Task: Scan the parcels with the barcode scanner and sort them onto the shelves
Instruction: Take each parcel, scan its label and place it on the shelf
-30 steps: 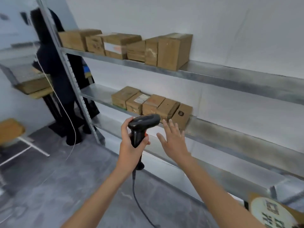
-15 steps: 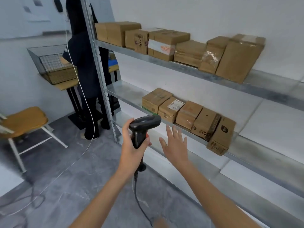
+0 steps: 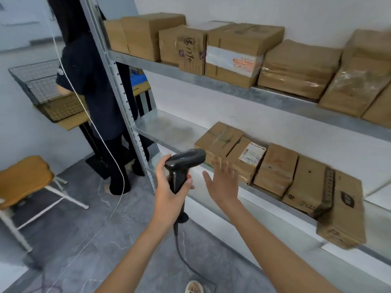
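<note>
Shelves nearer | left hand (image 3: 169, 193) fingers wrap scanner (image 3: 182, 166) grip | right hand (image 3: 222, 182) fingers spread, empty, beside it

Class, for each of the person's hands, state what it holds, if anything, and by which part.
The left hand grips the barcode scanner by its handle. The right hand holds nothing; its fingers are spread.

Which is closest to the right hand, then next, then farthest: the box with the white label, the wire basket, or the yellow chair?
From the right hand, in the head view:
1. Box with the white label, on the lower shelf just past the fingers.
2. Yellow chair, on the floor far left.
3. Wire basket, on the table at the back left.
The chair and basket are close to call.
</note>
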